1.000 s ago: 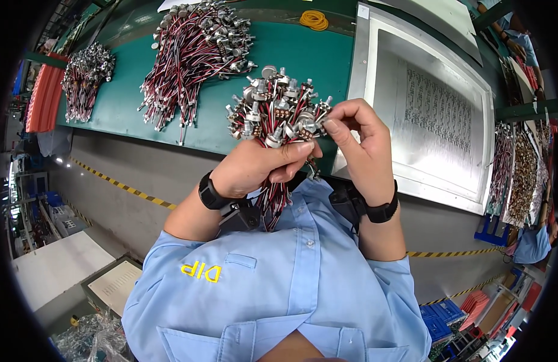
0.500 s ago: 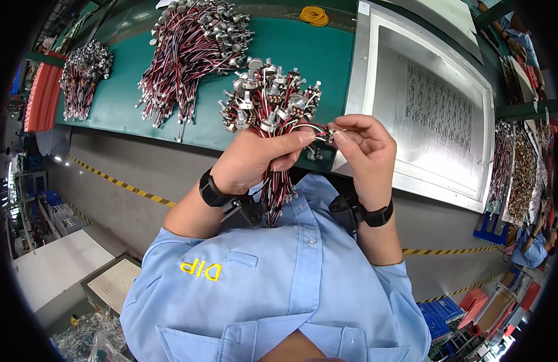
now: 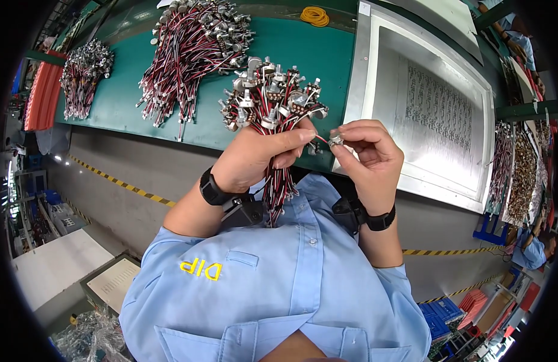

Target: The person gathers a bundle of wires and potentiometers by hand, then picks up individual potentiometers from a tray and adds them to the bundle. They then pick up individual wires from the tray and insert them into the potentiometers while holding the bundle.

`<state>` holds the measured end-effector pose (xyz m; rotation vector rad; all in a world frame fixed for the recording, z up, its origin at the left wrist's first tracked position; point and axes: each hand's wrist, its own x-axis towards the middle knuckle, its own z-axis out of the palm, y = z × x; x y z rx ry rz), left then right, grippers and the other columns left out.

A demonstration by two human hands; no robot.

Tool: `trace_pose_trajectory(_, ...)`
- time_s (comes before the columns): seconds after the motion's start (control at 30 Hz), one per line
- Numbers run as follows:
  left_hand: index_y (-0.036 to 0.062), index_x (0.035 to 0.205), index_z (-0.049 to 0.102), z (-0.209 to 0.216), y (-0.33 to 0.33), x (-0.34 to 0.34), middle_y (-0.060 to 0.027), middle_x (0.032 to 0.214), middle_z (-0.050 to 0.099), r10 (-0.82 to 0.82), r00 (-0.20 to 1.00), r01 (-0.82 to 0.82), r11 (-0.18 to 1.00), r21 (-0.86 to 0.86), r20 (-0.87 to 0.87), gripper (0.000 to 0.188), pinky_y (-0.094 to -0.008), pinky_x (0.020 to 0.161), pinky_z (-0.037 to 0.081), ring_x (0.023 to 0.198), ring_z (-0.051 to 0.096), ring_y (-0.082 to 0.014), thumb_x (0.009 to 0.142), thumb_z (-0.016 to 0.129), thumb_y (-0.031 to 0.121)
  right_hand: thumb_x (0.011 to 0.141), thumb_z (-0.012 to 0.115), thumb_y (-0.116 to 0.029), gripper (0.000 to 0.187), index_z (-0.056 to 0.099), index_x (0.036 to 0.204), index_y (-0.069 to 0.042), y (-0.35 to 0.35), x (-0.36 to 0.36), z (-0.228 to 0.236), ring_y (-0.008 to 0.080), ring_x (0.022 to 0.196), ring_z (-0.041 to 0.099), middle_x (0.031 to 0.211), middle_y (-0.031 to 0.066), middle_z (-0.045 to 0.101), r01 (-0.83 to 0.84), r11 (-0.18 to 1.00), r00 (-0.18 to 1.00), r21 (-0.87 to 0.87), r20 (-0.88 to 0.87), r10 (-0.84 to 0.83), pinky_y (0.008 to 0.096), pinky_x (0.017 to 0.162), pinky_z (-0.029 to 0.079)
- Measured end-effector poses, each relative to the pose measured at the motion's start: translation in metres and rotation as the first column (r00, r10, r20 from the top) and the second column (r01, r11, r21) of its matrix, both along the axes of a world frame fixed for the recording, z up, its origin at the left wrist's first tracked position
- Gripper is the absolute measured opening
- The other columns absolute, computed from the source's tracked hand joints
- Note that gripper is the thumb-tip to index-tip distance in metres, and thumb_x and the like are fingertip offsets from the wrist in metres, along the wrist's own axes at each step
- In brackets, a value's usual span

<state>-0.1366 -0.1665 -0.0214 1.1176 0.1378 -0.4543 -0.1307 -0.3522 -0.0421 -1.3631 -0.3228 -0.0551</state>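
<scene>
My left hand [image 3: 261, 154] is wrapped round a thick bundle of wired potentiometers [image 3: 271, 99]. Their metal bodies and shafts fan out above the fist, while the red, black and white wires [image 3: 279, 192] hang below it. Beside the bundle, my right hand [image 3: 370, 151] pinches a single potentiometer [image 3: 335, 140] between thumb and fingertips. A red wire runs from that part back toward my left thumb. Part of the wires is hidden inside the left fist.
Two heaps of similar wired potentiometers, a large one [image 3: 191, 57] and a smaller one [image 3: 86, 78], lie on the green table [image 3: 303, 45]. A framed metal stencil [image 3: 436, 102] rests at the right. A yellow coil [image 3: 314, 16] sits at the back. Red trays [image 3: 44, 93] stand far left.
My right hand has shifted slightly right and down, drawing the single potentiometer away from the bundle and turning it. My left hand has stayed nearly in place.
</scene>
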Motion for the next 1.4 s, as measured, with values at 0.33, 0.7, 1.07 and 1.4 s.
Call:
trace_pose_trajectory(0.33, 0.0007, 0.095, 0.06, 0.0, 0.011, -0.001, 0.0, 0.067, 0.056, -0.11, 0.994, 0.11, 0.979, -0.174, 0.01, 0.017, -0.0179, 0.043, 0.029, 0.049, 0.04, -0.0023, 0.089, 0.059, 0.017, 0.083, 0.061, -0.002, 0.013, 0.06, 0.096, 0.001, -0.022, 0.005, -0.008, 0.0128, 0.084, 0.059, 0.093, 0.0081, 0.059, -0.294, 0.937, 0.956, -0.186, -0.043, 0.292, 0.0273, 0.07, 0.049)
trace_pose_trajectory(0.7, -0.0026, 0.101, 0.059, 0.011, 0.001, -0.003, -0.0017, 0.06, 0.052, -0.103, 0.994, 0.099, 0.99, 0.096, 0.035, 0.022, -0.0179, 0.039, 0.026, 0.045, 0.037, -0.0037, 0.088, 0.058, 0.015, 0.086, 0.062, -0.003, 0.022, 0.054, 0.106, 0.004, -0.004, 0.011, 0.003, 0.0136, 0.088, 0.062, 0.1, 0.0112, 0.062, -0.093, 0.98, 0.962, 0.177, -0.238, 0.134, 0.0241, 0.078, 0.05)
trace_pose_trajectory(1.07, 0.0036, 0.102, 0.062, -0.001, 0.005, -0.003, 0.0016, 0.063, 0.053, 0.001, 0.999, -0.001, 1.0, -0.01, -0.051, 0.019, -0.0172, 0.041, 0.025, 0.048, 0.038, -0.0019, 0.089, 0.059, 0.017, 0.084, 0.063, 0.0, 0.026, 0.053, 0.108, 0.005, -0.007, 0.009, 0.0, 0.0139, 0.094, 0.06, 0.105, 0.0127, 0.06, -0.133, 0.96, 0.942, 0.249, -0.27, 0.2, 0.0249, 0.081, 0.05)
trace_pose_trajectory(1.4, 0.003, 0.099, 0.063, 0.004, 0.004, -0.003, 0.0022, 0.064, 0.054, -0.006, 1.0, 0.006, 0.998, 0.055, -0.008, 0.018, -0.0171, 0.041, 0.026, 0.049, 0.039, -0.0013, 0.086, 0.063, 0.015, 0.079, 0.062, 0.005, 0.021, 0.057, 0.1, 0.004, -0.001, 0.006, 0.001, 0.0148, 0.092, 0.059, 0.102, 0.0101, 0.055, -0.128, 0.987, 0.983, 0.094, -0.118, 0.139, 0.0267, 0.083, 0.049)
